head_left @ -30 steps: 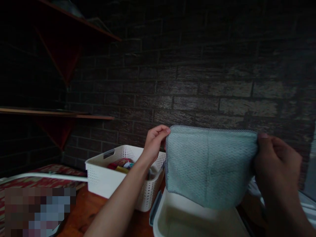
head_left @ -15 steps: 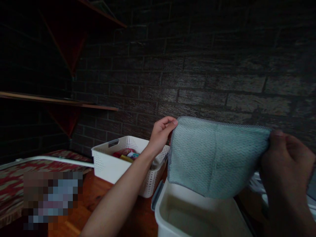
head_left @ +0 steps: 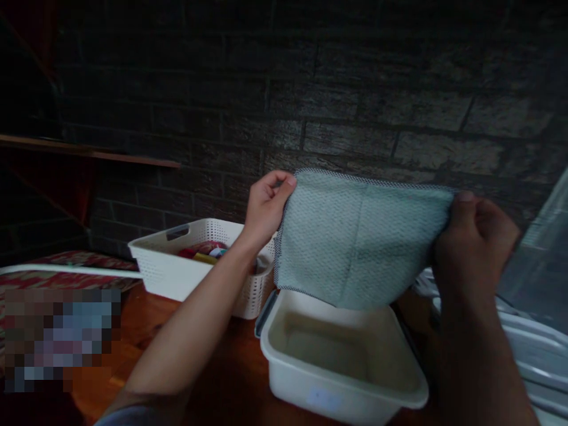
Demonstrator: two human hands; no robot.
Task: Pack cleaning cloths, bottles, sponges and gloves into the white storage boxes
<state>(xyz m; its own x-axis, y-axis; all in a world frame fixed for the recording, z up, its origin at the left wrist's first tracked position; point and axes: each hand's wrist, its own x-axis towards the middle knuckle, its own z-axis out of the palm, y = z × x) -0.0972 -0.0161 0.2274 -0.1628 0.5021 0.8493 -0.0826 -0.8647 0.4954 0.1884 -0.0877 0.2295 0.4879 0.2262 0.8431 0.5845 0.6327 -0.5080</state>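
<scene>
A pale green textured cleaning cloth (head_left: 355, 236) with a dark checked edge hangs spread out between my two hands. My left hand (head_left: 267, 204) pinches its upper left corner between thumb and fingers. At the upper right corner, my right hand (head_left: 477, 236) is closed on the cloth, its fingers partly in shadow. Directly below the cloth stands a white plastic bin (head_left: 337, 387) with rounded corners and grey side handles. Its visible inside floor holds nothing I can make out. The cloth's lower edge overlaps the bin's far rim in view; whether they touch I cannot tell.
Behind my left arm, a white perforated basket (head_left: 171, 278) holds colourful items. Both containers stand on a reddish-brown wooden table (head_left: 146, 325). A white metal bar (head_left: 89, 270) runs at left by a red patterned fabric. White racks (head_left: 532, 343) stand at right. A dark brick wall (head_left: 284, 118) rises behind.
The view has shifted down and to the right, bringing more of the bin and the right-hand racks into sight. Both hands keep their hold on the outstretched cloth.
</scene>
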